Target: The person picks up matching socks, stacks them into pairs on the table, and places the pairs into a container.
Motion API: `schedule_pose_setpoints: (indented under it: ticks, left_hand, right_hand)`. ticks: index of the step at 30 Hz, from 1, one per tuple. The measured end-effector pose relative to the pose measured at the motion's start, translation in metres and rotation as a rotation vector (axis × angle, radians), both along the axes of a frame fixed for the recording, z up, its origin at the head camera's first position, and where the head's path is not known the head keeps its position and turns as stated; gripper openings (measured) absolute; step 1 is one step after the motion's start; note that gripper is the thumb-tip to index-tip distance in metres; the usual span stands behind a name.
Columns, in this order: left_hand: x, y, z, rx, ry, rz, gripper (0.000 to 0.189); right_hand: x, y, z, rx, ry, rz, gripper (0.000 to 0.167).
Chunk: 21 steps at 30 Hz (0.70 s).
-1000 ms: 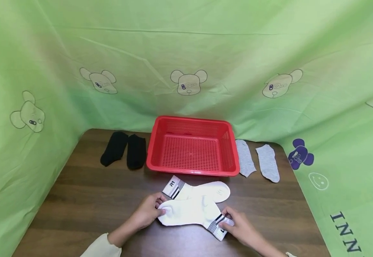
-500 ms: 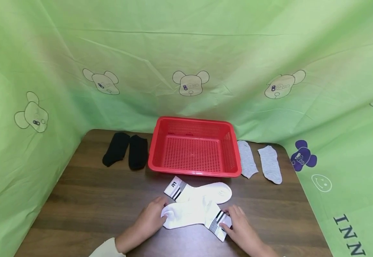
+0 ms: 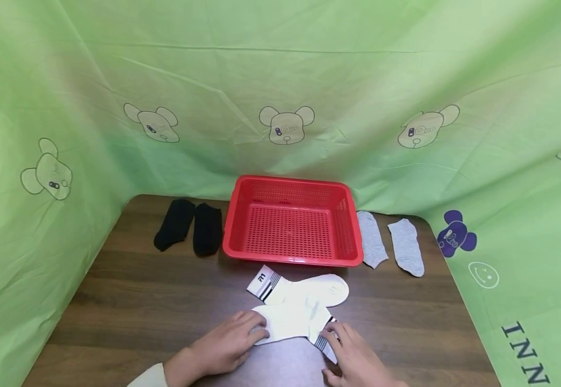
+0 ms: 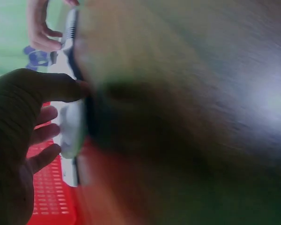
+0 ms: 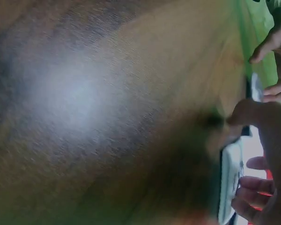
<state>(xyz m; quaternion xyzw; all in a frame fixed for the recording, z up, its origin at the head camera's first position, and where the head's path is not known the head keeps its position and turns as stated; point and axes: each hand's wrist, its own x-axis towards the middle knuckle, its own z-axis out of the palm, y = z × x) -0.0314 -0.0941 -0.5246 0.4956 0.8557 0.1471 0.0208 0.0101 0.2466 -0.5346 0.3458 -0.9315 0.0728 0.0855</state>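
Two white socks with striped cuffs lie overlapping on the table in the head view. My left hand (image 3: pixel 227 344) is at the toe end of the nearer white sock (image 3: pixel 285 322), its fingertips over the sock and partly covering the toe. In the left wrist view, that hand (image 4: pixel 28 122) has its thumb spread away from the fingers. My right hand (image 3: pixel 355 355) rests its fingertips on the nearer sock's cuff, thumb apart on the table side; the right wrist view also shows this hand (image 5: pixel 262 150) with thumb and fingers apart. The farther white sock (image 3: pixel 326 289) lies behind.
A red perforated basket (image 3: pixel 292 262) stands behind the white socks. Two black socks (image 3: pixel 208 230) lie to its left and two grey socks (image 3: pixel 406 247) to its right. Green cloth (image 3: pixel 280 70) hangs around the brown wooden table (image 3: pixel 155 301).
My left hand has let go of the toe of the nearer sock and moved right over it. The right hand has loosened from the cuff, its thumb coming down toward me. The socks lie nearly still.
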Motion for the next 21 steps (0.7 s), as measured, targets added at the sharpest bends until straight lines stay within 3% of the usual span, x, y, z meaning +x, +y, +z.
schedule_pose_setpoints:
  ticks: [3, 7, 8, 11, 14, 15, 18, 21]
  left_hand:
    - [0.001, -0.002, -0.006, -0.022, 0.078, -0.057, 0.026]
    - [0.000, -0.002, -0.012, -0.047, 0.165, -0.071, 0.022]
    - [-0.001, -0.001, -0.014, -0.056, 0.188, -0.073, 0.022]
    - [-0.003, -0.002, -0.017, -0.086, 0.222, -0.077, 0.021]
    - [-0.004, -0.004, -0.021, -0.072, 0.258, -0.089, 0.022]
    - [-0.005, -0.006, -0.023, -0.058, 0.269, -0.096, 0.023]
    - [-0.006, -0.013, -0.029, 0.007, 0.340, -0.124, 0.025]
    - [-0.007, -0.018, -0.034, 0.069, 0.417, -0.146, 0.034]
  right_hand:
    - [0.002, -0.002, -0.003, 0.041, 0.000, -0.012, 0.063]
    - [0.001, -0.007, -0.002, 0.120, -0.045, -0.022, 0.057]
    - [0.001, -0.008, -0.003, 0.138, -0.018, -0.014, 0.044]
    - [0.000, -0.011, 0.000, 0.213, -0.050, -0.012, 0.037]
    - [-0.002, -0.009, -0.003, 0.211, 0.025, 0.005, 0.033]
    - [-0.003, -0.007, -0.004, 0.202, 0.020, 0.007, 0.041]
    - [-0.005, -0.002, -0.012, 0.115, 0.159, 0.036, 0.030]
    - [-0.007, 0.003, -0.018, 0.011, 0.257, 0.047, 0.048]
